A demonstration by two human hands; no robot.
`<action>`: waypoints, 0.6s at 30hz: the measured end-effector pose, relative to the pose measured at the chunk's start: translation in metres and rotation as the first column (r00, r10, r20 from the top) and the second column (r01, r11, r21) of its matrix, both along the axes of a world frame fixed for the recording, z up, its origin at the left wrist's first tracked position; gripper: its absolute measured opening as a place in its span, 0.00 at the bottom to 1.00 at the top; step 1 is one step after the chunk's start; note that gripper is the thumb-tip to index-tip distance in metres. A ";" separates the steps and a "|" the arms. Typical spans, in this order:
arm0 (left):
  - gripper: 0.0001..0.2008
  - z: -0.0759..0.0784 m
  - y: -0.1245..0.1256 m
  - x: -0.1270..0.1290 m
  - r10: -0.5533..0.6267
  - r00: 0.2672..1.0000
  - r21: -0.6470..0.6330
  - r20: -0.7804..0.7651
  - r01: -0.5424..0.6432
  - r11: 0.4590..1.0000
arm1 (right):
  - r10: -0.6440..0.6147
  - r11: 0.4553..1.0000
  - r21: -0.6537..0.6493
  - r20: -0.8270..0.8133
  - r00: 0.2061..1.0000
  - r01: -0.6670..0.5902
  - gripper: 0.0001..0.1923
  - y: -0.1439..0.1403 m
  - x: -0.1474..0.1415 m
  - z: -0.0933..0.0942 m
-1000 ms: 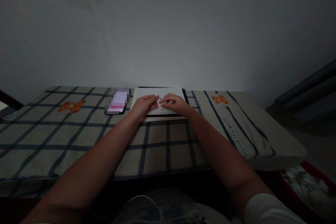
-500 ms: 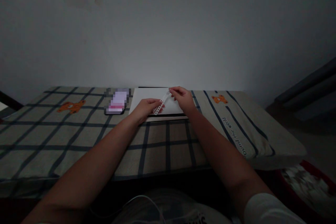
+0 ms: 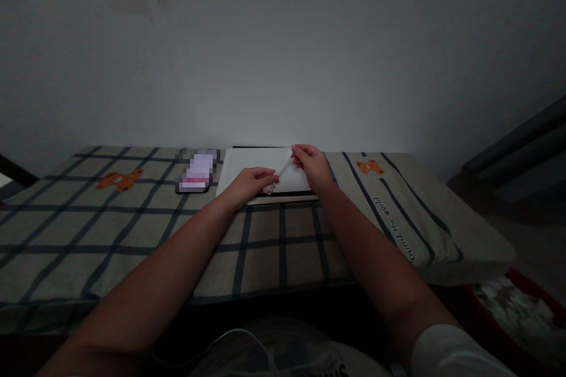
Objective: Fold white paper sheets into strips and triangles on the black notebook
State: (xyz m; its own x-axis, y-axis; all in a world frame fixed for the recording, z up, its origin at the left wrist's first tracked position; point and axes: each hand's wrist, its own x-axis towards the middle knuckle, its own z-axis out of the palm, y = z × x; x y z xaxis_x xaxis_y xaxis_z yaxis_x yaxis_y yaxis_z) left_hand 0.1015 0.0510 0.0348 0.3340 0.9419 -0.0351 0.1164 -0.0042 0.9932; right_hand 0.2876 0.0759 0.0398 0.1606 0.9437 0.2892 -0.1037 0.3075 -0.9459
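over a white sheet (image 3: 243,159), left hand (image 3: 248,182), right hand (image 3: 313,166), fingers (image 3: 269,178) of both pinching a pale strip (image 3: 285,162)

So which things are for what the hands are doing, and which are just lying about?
Being used:
- holed white strip, pinched by the left hand and the right hand
- flat white sheet beneath, probably

Just lying about, it seems:
- phone, left of the sheet
- thin cable, near the bottom
- red container, lower right
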 end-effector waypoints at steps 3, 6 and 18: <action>0.18 0.003 -0.002 -0.002 0.063 0.993 0.111 -0.098 -0.052 0.992 | 0.008 1.000 -0.008 -0.023 1.000 -0.008 0.15 0.000 0.000 0.000; 0.17 0.004 -0.002 -0.003 0.081 0.984 0.171 -0.161 -0.053 0.984 | 0.002 1.000 -0.018 -0.017 1.000 -0.002 0.15 0.000 0.000 0.000; 0.15 0.000 0.000 -0.003 -0.020 0.976 0.069 -0.216 0.036 0.997 | 0.001 1.000 -0.010 0.006 1.000 -0.001 0.15 0.003 -0.001 -0.004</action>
